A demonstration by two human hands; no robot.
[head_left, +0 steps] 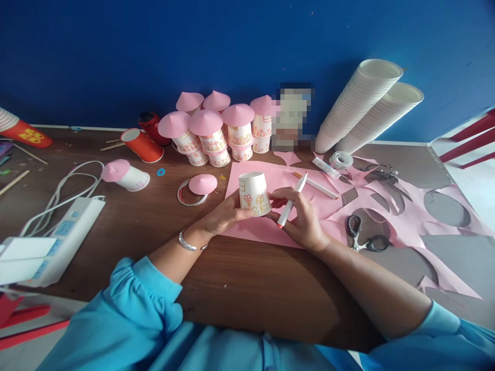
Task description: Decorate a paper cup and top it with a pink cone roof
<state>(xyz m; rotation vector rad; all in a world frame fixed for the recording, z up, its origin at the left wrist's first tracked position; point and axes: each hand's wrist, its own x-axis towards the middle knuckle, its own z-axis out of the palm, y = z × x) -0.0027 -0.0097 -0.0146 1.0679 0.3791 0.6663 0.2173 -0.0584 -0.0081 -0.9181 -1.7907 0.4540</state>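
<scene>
An upside-down white paper cup (254, 192) with orange and pink flower drawings stands on a pink paper sheet (270, 226). My left hand (223, 215) grips the cup from its left side, a silver bracelet on the wrist. My right hand (301, 216) touches the cup's right lower edge and holds a white marker (293, 200), its red tip pointing down toward me. Both hands are closed on what they hold.
Finished cups with pink cone roofs (216, 129) cluster at the back. Two stacks of white cups (363, 103) lean on the blue wall. Scissors (361, 234), tape roll (341, 159), pink scraps lie right. A loose pink cone (203, 184), red cups (142, 145) and a power strip (58, 237) lie left.
</scene>
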